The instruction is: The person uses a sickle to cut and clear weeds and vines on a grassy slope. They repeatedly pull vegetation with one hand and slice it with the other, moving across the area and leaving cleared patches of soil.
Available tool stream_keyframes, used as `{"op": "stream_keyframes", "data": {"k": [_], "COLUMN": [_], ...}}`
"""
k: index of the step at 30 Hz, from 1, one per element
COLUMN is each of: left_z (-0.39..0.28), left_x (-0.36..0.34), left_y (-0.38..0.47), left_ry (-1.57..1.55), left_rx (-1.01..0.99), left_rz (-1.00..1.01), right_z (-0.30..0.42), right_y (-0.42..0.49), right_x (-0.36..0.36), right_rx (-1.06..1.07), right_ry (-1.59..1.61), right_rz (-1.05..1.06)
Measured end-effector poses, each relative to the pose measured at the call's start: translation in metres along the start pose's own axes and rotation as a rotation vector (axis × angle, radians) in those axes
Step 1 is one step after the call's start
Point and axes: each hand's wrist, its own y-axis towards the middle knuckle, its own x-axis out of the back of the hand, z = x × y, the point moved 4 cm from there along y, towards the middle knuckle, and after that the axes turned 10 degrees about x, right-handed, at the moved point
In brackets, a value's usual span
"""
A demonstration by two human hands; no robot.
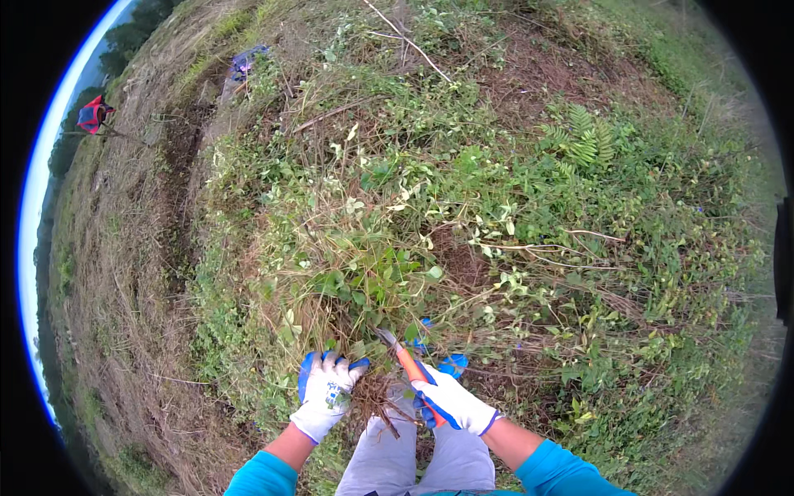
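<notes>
My left hand (329,387), in a white work glove with blue-coated fingers, is curled around a clump of weeds. Brown roots or dry stems (375,397) stick out on its thumb side, toward my legs. Leafy green stems and grass (363,285) spread just beyond the fingers. In a matching glove, my right hand (453,400) grips an orange-handled hand tool (410,366) with a metal blade (389,338). The blade's tip points into the vegetation, right of my left hand, and its end is hidden among leaves.
Blue footwear (454,366) shows below my grey trousers (388,449). Tangled vines and weeds cover the slope, with a fern (583,136) at upper right. Loose dry branches (552,249) lie to the right. A red and dark cloth item (93,115) and a purple-blue item (247,62) are farther off.
</notes>
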Motion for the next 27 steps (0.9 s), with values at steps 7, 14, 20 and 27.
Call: {"op": "stream_keyframes", "data": {"k": [7,14,20,27], "left_z": [0.071,0.128,0.159,0.198], "left_x": [0.002,-0.076,-0.112,-0.092], "left_y": [-0.115,-0.190,-0.220,-0.224], "left_ry": [0.025,-0.014,-0.104,-0.076], "left_rx": [0.351,0.729,0.949,0.971], "left_rz": [-0.363,0.109,0.425,0.427], "right_z": [0.034,0.031,0.055,0.085], "right_y": [0.005,0.041,0.048,0.023], "right_x": [-0.120,-0.144,-0.073,-0.009], "right_rx": [-0.009,0.165,0.309,0.254], "right_ry": [-0.127,-0.930,-1.132,-1.287], "right_rz": [0.336,0.421,0.218,-0.103]}}
